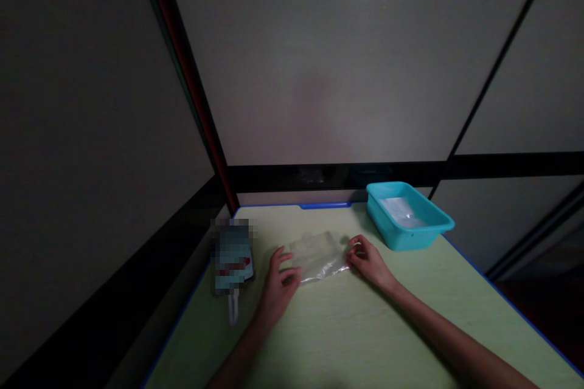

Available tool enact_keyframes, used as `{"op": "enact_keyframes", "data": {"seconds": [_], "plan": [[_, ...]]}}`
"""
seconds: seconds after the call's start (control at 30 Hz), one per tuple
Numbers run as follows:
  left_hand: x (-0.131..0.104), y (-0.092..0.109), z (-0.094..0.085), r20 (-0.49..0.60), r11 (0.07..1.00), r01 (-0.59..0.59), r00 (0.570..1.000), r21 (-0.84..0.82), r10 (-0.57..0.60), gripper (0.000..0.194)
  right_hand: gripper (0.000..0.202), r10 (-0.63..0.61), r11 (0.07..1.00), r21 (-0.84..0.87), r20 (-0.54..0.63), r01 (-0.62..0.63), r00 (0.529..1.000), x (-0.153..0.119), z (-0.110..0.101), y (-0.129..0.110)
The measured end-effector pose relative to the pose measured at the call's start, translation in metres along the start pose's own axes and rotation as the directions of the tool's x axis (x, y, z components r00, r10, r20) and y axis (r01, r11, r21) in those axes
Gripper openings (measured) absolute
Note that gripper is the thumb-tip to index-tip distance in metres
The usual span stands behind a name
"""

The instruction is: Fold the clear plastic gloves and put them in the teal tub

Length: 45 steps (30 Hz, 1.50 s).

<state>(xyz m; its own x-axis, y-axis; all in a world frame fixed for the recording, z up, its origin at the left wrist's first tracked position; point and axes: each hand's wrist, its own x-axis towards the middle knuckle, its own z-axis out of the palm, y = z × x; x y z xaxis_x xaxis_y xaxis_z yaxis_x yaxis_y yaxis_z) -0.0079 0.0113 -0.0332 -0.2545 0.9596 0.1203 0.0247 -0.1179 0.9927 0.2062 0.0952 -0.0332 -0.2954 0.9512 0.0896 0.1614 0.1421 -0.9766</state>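
Observation:
A clear plastic bag (317,257) lies spread on the pale green table between my hands, its front edge catching the light. My left hand (279,284) is at the bag's left side, fingers apart, with the thumb tip at the lower left corner. At the right edge of the bag, my right hand (368,262) has its fingers curled in, thumb and fingertips closed on the plastic there.
A turquoise plastic basket (396,237) stands at the back right of the table (337,334), with clear or white plastic packets (401,211) inside. On the left lies a blurred-out phone-like object (233,258) with a white strap (233,309). Panelled walls (337,73) rise behind.

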Motion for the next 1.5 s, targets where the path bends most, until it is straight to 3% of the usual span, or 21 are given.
{"op": "enact_keyframes", "data": {"seconds": [0.17,0.4,0.53,1.07,1.2,1.37,1.43,1.5], "plan": [[0.001,0.005,0.002,0.078,1.0,-0.001,0.997,0.017,-0.001,0.052,0.022,-0.006,0.999,0.033,0.003,0.006,1.0,-0.001,0.002,0.0],[-0.003,0.009,-0.007,-0.019,0.994,-0.037,0.999,0.107,0.039,0.048,0.022,-0.014,0.999,0.043,0.006,0.013,1.0,0.0,0.001,0.005],[-0.004,0.009,-0.009,-0.022,0.987,-0.01,1.0,0.162,0.014,0.052,0.022,-0.006,0.999,0.04,0.001,0.006,1.0,-0.001,0.001,0.005],[0.004,0.007,-0.003,0.194,0.975,0.035,0.978,0.221,-0.079,0.069,0.021,-0.042,0.999,-0.024,-0.009,0.042,0.999,-0.002,0.001,0.005],[0.005,0.006,-0.006,0.168,0.966,-0.002,0.985,0.258,-0.043,0.065,0.018,-0.107,0.99,-0.099,-0.034,0.103,0.994,-0.001,-0.001,0.005],[0.0,0.004,-0.01,-0.012,0.902,-0.121,0.99,0.414,0.138,0.047,0.009,-0.267,0.93,-0.273,-0.049,0.244,0.962,-0.008,-0.008,-0.005],[-0.006,0.006,-0.009,-0.024,0.868,-0.169,0.979,0.467,0.204,0.039,0.013,-0.324,0.892,-0.328,0.014,0.31,0.946,-0.013,-0.008,-0.013],[-0.013,0.008,-0.005,0.087,0.799,-0.259,0.963,0.543,0.254,0.038,0.021,-0.378,0.829,-0.376,0.171,0.415,0.91,-0.019,-0.004,-0.021]]}}
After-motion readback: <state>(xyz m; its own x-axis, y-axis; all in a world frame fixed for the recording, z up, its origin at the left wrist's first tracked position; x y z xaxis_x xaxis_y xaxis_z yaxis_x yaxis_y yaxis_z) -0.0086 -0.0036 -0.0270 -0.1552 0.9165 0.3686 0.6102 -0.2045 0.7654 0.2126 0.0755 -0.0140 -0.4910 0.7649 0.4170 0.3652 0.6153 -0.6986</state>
